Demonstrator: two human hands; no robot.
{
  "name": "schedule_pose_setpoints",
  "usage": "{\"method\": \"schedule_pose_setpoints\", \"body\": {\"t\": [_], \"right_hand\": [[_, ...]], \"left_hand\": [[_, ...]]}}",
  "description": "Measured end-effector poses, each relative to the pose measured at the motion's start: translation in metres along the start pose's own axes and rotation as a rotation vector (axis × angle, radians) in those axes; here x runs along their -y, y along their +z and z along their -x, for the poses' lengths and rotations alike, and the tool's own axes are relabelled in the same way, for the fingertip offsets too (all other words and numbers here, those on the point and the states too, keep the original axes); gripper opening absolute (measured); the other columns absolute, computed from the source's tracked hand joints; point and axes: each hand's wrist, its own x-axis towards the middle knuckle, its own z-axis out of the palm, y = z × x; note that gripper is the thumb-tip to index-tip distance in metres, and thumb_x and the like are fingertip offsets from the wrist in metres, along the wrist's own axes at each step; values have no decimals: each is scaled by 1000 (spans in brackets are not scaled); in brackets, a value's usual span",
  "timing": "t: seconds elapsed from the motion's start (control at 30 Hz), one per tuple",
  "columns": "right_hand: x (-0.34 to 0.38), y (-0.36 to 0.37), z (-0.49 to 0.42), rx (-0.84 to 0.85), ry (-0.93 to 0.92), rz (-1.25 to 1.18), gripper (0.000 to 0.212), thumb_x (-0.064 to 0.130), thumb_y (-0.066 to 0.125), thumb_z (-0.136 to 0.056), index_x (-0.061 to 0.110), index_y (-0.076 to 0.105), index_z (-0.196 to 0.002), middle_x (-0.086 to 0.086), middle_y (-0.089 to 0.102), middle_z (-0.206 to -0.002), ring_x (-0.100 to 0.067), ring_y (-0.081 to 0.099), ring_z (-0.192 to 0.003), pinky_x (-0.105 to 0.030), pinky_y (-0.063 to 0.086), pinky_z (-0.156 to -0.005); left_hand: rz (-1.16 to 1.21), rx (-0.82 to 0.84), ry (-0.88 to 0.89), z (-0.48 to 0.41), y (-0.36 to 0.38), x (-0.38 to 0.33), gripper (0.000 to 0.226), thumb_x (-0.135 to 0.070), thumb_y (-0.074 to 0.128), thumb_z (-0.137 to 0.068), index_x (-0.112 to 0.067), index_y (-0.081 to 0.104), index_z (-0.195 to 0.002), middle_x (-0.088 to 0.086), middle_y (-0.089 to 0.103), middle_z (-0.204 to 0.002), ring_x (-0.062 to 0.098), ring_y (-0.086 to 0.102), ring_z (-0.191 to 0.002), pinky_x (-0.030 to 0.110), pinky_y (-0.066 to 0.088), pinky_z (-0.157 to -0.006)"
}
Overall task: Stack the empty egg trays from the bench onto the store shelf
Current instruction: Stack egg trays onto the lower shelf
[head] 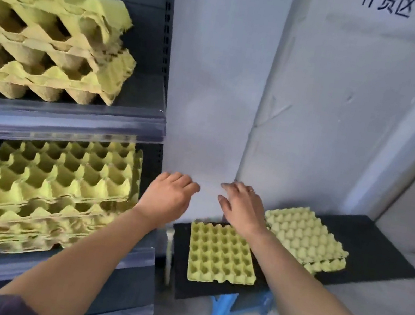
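Both hands are held in the air between shelf and table, with nothing gripped. Left hand (169, 196): fingers (186, 181) loosely curled, empty, just beside the shelf upright. Right hand (243, 208): fingers (231, 189) spread and relaxed, empty, over the far end of the table (382, 252); contact with anything cannot be confirmed. The cup-up tray (221, 254) lies alone on the left part of the black table, above the blue stool (223, 308). The inverted trays (305, 239), a small nested pile with bumps up, lie just beside it to the right, partly hidden by the right wrist. Placed trays are seen as a lower stack (53, 186) on the lower shelf (43, 278) and an upper stack (47, 42) on the shelf above. Both stacks are uneven, with skewed layers. Judged step: a reach for the next tray. Risks noted: (1) the lower stack appears tilted toward the front lip, so a tray set on it off-square may slide off or push the pile forward; (2) clearance under the shelf above appears tight, so a tray may be caught on that edge; (3) the pulp rims are ragged, so a one-sided pinch may tear or fold them; (4) inverted trays may fail to nest unless turned; (5) the table top appears merely rested on the stool, so a press near its edge may tip it.
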Motion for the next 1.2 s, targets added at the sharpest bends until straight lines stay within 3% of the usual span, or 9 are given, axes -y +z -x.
{"method": "schedule_pose_setpoints", "body": {"t": [0.2, 0.27, 0.37, 0.5, 0.87, 1.07, 1.2], "right_hand": [[-121, 6, 12, 121, 96, 14, 36, 31, 43, -96, 20, 52, -130, -5, 53, -127, -28, 50, -114, -41, 45, -92], [-155, 13, 14, 167, 132, 10, 36, 32, 43, -97, 20, 52, -129, -5, 53, -127, -29, 50, -115, -40, 45, -92], [-193, 30, 16, 247, 204, -36, 38, 32, 45, -96, 20, 49, -132, -7, 51, -130, -32, 49, -116, -40, 44, -94], [-228, 63, 18, 384, 307, -64, 43, 34, 45, -96, 20, 43, -137, -9, 48, -132, -33, 47, -119, -40, 43, -94], [-286, 205, -2, 647, 484, -172, 51, 32, 44, -97, 15, 33, -144, -15, 42, -139, -35, 43, -125, -41, 37, -103], [-300, 313, 6, 746, 553, -269, 51, 30, 46, -96, 13, 34, -143, -15, 40, -139, -34, 42, -126, -42, 38, -100], [-311, 384, 10, 766, 620, -317, 48, 28, 49, -95, 11, 40, -138, -15, 42, -133, -34, 49, -118, -41, 42, -96]], "left_hand": [[116, 83, 32, -64, 67, -70, 30, 1, 75, -59, -11, 72, -86, 5, 69, -78, 26, 66, -72, 33, 52, -63], [149, 147, 7, -80, 92, -88, 29, -4, 70, -69, -11, 70, -97, 6, 70, -90, 28, 66, -84, 35, 50, -73], [124, 302, -54, -95, 133, -100, 36, -18, 47, -89, -21, 55, -124, -2, 59, -119, 22, 51, -113, 32, 35, -93], [125, 493, -97, -105, 184, -104, 43, -29, 42, -91, -30, 41, -134, -6, 49, -131, 17, 40, -123, 31, 27, -100], [144, 746, -155, -110, 333, -85, 42, -37, 43, -92, -32, 39, -134, -3, 46, -134, 19, 40, -125, 36, 30, -100], [210, 860, -337, -72, 429, -82, 49, -36, 44, -93, -29, 32, -141, -1, 38, -140, 22, 38, -126, 38, 34, -98], [259, 942, -576, -42, 491, -86, 54, -36, 47, -92, -25, 28, -142, 4, 30, -144, 28, 34, -128, 43, 38, -96]]}}
